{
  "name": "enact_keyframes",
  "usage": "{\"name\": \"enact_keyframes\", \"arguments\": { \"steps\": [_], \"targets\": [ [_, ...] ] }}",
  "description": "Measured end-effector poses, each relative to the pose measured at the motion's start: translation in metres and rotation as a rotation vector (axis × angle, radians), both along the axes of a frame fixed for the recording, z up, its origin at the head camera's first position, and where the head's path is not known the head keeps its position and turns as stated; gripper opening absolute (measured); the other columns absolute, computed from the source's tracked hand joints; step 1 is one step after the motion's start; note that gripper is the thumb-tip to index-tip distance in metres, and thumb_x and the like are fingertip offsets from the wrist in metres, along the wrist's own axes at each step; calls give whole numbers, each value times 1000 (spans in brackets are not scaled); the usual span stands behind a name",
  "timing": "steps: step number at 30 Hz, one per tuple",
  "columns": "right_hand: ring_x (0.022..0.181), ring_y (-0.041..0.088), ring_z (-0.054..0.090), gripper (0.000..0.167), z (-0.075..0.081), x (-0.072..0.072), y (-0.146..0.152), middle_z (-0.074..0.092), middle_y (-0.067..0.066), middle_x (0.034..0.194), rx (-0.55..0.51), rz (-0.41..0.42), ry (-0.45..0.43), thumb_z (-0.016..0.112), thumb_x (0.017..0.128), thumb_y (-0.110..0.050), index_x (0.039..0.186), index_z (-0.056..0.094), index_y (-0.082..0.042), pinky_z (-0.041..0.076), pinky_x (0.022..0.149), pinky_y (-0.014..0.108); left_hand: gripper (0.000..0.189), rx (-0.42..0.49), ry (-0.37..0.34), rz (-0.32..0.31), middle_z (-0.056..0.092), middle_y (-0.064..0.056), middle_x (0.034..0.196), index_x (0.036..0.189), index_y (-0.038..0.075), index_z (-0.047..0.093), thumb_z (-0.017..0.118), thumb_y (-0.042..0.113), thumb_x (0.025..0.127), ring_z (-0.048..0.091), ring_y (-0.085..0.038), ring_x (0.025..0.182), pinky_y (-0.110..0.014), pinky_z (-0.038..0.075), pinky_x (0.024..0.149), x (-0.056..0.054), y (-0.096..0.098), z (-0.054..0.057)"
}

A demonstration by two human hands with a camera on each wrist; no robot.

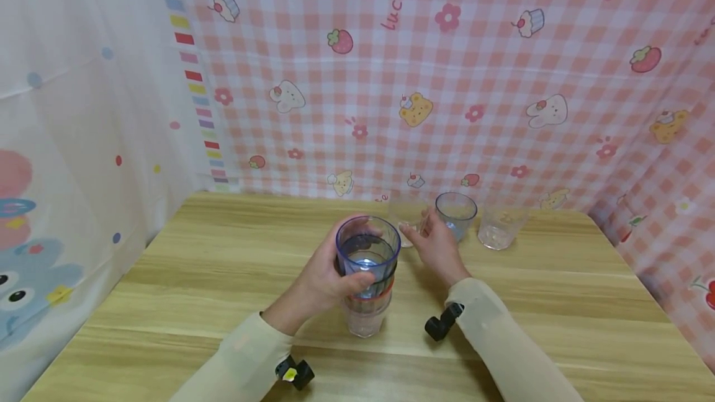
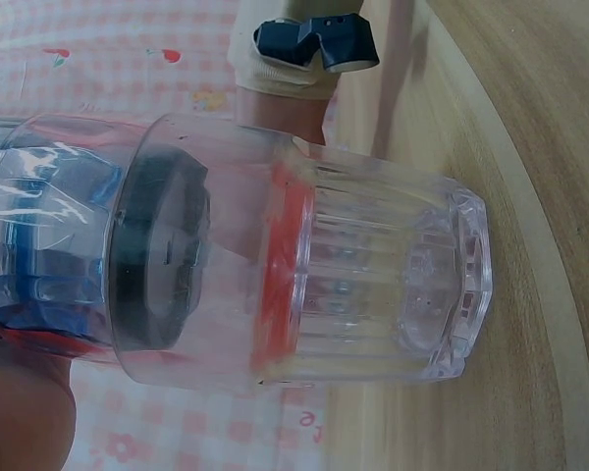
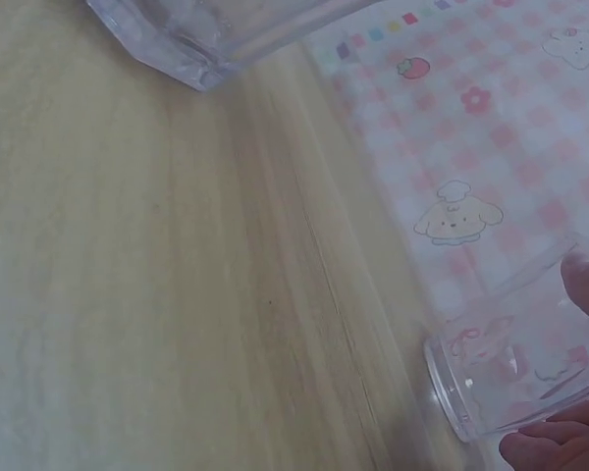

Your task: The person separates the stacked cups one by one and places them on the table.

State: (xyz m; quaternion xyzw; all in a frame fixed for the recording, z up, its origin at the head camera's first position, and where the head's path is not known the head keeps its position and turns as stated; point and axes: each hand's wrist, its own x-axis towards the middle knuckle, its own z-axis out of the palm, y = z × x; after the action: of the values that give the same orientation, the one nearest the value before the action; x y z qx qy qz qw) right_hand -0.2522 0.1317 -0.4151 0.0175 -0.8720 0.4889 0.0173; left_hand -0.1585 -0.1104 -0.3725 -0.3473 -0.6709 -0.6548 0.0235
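Note:
My left hand (image 1: 326, 275) grips the upper part of a stack of nested plastic cups (image 1: 371, 272), thumb across the near side. A blue-rimmed cup is on top, with dark, red-banded and clear layers below. In the left wrist view the clear bottom cup (image 2: 402, 285) shows its faceted base close to the wood; I cannot tell if it touches. Farther back, my right hand (image 1: 438, 247) holds a clear cup (image 3: 515, 358), thumb on one side and fingers on the other. That cup stands close to the patterned cloth.
Just right of my right hand stands a blue-tinted cup (image 1: 457, 209), with another clear cup (image 1: 497, 231) beside it. The wooden table (image 1: 223, 265) ends at a pink checked cloth (image 1: 357, 92) behind. A white cloth (image 1: 112, 110) hangs on the left.

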Motion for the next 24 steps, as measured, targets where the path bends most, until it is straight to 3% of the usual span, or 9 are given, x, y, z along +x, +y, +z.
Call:
{"name": "enact_keyframes", "arguments": {
  "steps": [4, 7, 11, 15, 19, 22, 24],
  "targets": [
    [155, 43, 43, 79, -3, -3, -1, 43, 29, 167, -1, 18, 0, 66, 109, -40, 165, 32, 5, 37, 128, 58, 107, 3, 6, 3, 56, -31, 148, 156, -2, 36, 80, 68, 89, 60, -50, 133, -26, 54, 110, 1, 0, 0],
    [140, 41, 56, 68, -4, -4, -2, 59, 32, 145, -5, 27, 10, 64, 110, -40, 155, 41, 5, 47, 119, 55, 105, 6, 7, 4, 56, -31, 148, 155, -2, 36, 80, 68, 89, 63, -37, 132, -27, 54, 111, 2, -1, 0],
    [103, 34, 61, 46, -5, -6, -3, 59, 20, 104, 13, 22, 34, 63, 110, -42, 126, 50, 0, 53, 90, 48, 105, 11, -4, 1, 56, -31, 148, 155, -1, 37, 80, 67, 89, 63, -24, 131, -26, 53, 111, 2, -1, 1],
    [81, 27, 52, 41, -6, -9, -3, 49, 8, 88, 39, 25, 41, 61, 111, -43, 115, 49, -4, 44, 71, 38, 108, 19, -17, -8, 55, -32, 148, 156, -2, 35, 82, 67, 88, 63, -12, 129, -26, 53, 111, 2, -1, 0],
    [83, 29, 54, 44, -6, -11, -2, 53, 12, 92, 70, 39, 35, 58, 112, -46, 117, 49, -4, 46, 72, 40, 109, 21, -25, -8, 55, -32, 149, 156, -2, 35, 82, 68, 87, 63, -10, 129, -25, 53, 111, 2, -1, 0],
    [111, 42, 65, 52, -6, -9, -1, 64, 28, 118, 60, 53, 12, 57, 112, -47, 132, 50, 1, 57, 95, 52, 108, 17, -19, -4, 56, -31, 148, 156, -2, 36, 81, 69, 87, 63, -16, 130, -26, 53, 111, 2, -1, 0],
    [136, 48, 59, 62, -4, -7, 0, 59, 36, 142, 40, 68, -12, 56, 112, -48, 146, 46, 3, 51, 114, 60, 106, 17, -14, -3, 56, -31, 148, 155, -1, 37, 81, 68, 88, 64, -21, 130, -26, 53, 111, 2, -1, 0]
  ]
}}
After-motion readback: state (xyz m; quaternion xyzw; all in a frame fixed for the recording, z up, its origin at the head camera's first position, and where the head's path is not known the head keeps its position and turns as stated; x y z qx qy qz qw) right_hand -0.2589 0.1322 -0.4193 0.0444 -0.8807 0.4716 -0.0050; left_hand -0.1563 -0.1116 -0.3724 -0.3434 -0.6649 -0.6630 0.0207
